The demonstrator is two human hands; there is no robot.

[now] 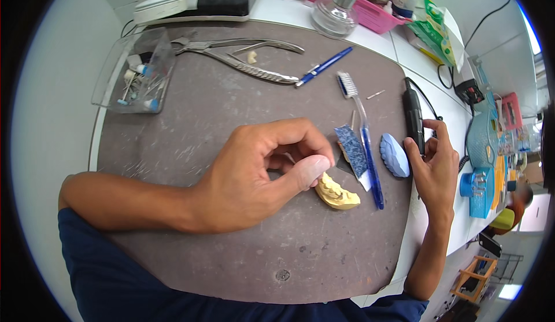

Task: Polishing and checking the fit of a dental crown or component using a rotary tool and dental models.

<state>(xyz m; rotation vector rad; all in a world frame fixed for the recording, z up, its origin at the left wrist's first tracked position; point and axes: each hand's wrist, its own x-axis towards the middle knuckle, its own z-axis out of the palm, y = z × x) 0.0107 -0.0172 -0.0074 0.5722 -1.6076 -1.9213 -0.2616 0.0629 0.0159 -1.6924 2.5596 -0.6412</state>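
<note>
Where the left hand [248,174] pinches closed, it part-hides a tooth model [338,197]. Right hand [435,168] curls round black tool [413,111] — grip unclear.

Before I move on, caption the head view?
Left hand pinched at a yellow tooth model, right hand at a black hand tool, toothbrush lying between.

The dental cast [336,197] was pale yellow, the tooth model [394,155] at right light blue. The toothbrush handle [371,166] was clear and blue — the strip [350,147] beside it mottled blue. The handpiece [413,112] was black, the far basket [377,19] pink, the mat [231,267] grey-brown.
</note>
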